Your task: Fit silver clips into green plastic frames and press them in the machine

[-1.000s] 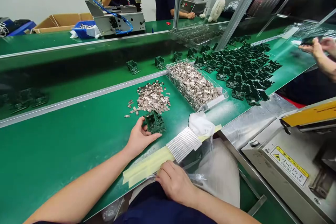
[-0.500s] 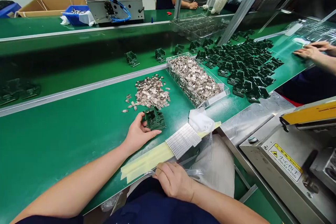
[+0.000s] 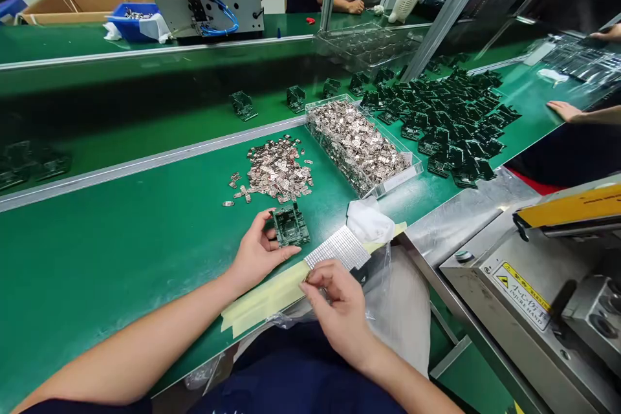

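My left hand grips a green circuit board by its left and lower edges, tilted up above the green bench. Close to the bench's front edge, my right hand has thumb and fingertips pinched around something tiny, too small to name. Just behind that hand lies a silver sheet divided into small squares, on strips of pale yellow tape. Beyond the board sits a loose pile of small metal parts. To its right stands a clear plastic box full of similar parts.
A large heap of circuit boards covers the bench at right, with several more along the divider. White cloth lies by the box. A machine with a hand-injury warning label stands at right. Co-workers' hands show at right and across the bench.
My right hand has risen from the bench's front edge toward the silver sheet, now in a pinch. The board in my left hand has tilted to show its face. The co-worker's hands at right have separated.
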The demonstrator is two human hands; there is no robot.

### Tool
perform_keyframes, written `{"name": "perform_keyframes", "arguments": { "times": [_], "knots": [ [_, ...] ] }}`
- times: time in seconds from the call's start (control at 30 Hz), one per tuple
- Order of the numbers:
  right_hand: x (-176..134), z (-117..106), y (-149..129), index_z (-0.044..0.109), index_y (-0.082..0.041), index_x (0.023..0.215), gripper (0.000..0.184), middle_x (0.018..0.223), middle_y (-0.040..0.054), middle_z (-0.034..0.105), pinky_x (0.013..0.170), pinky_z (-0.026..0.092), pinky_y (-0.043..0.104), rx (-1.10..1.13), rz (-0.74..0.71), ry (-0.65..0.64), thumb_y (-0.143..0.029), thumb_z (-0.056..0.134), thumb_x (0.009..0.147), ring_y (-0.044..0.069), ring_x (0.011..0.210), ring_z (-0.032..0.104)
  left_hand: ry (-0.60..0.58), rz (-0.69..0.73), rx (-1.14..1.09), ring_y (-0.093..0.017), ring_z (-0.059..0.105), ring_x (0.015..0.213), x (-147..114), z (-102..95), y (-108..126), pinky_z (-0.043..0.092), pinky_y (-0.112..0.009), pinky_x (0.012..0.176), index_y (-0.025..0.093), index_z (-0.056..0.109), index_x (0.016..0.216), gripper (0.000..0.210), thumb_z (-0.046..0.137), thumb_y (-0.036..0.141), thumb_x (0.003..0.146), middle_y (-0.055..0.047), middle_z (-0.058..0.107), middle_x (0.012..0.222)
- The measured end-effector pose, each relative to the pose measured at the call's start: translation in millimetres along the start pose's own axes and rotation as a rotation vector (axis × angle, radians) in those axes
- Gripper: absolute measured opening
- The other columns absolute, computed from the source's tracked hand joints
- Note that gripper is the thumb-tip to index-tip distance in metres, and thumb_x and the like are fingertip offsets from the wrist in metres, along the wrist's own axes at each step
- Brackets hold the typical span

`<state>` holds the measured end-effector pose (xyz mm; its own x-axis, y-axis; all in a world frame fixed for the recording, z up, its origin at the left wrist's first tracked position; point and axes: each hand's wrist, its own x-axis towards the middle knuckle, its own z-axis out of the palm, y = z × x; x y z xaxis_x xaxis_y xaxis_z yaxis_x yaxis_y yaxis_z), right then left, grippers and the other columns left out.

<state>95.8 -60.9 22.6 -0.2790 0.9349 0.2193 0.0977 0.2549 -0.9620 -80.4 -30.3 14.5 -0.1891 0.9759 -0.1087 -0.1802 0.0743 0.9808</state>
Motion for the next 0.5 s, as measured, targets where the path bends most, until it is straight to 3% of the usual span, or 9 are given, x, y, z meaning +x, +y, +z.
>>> {"name": "perform_keyframes", "arguments": {
  "times": [0.1,0.27,0.37,0.5],
  "knots": [
    [14,-2,-3,0.062,-0.019,0.084,0.007,0.086,0.0037,0.062,0.065,0.054,0.027,0.073,0.065,0.057,-0.018,0.068,0.081,0.015,0.072,0.061,0.035,-0.016,-0.069,-0.012,0.066,0.082,-6,3.7,-1,0.059,-0.024,0.071,0.023,0.043,0.101,0.064,0.087,0.024,0.055,0.0,0.057,0.105],
    [29,1,-3,0.065,-0.019,0.076,0.008,0.067,-0.0001,0.065,0.06,0.052,0.026,-0.037,0.185,-0.018,-0.024,0.07,0.08,0.014,0.061,0.061,0.048,-0.121,-0.049,-0.009,0.063,0.067,-14,4.9,4,0.056,-0.021,0.059,0.025,0.042,0.103,0.066,0.088,0.028,0.056,0.005,0.055,0.09],
    [35,3,-2,0.063,-0.019,0.075,0.011,0.062,-0.0019,0.061,0.054,0.048,0.024,-0.118,0.162,-0.053,-0.027,0.067,0.082,0.013,0.055,0.057,0.024,-0.087,-0.034,-0.011,0.064,0.076,-15,4.3,7,0.056,-0.02,0.063,0.022,0.045,0.096,0.057,0.087,0.028,0.058,0.002,0.058,0.092],
    [39,6,-1,0.053,-0.021,0.072,0.016,0.055,-0.0056,0.052,0.046,0.04,0.022,-0.225,0.13,-0.077,-0.027,0.064,0.082,0.011,0.048,0.05,-0.052,-0.086,-0.099,-0.016,0.067,0.086,-13,4.8,13,0.059,-0.028,0.074,0.022,0.045,0.094,0.056,0.087,0.026,0.058,0.0,0.063,0.097]
  ]
}}
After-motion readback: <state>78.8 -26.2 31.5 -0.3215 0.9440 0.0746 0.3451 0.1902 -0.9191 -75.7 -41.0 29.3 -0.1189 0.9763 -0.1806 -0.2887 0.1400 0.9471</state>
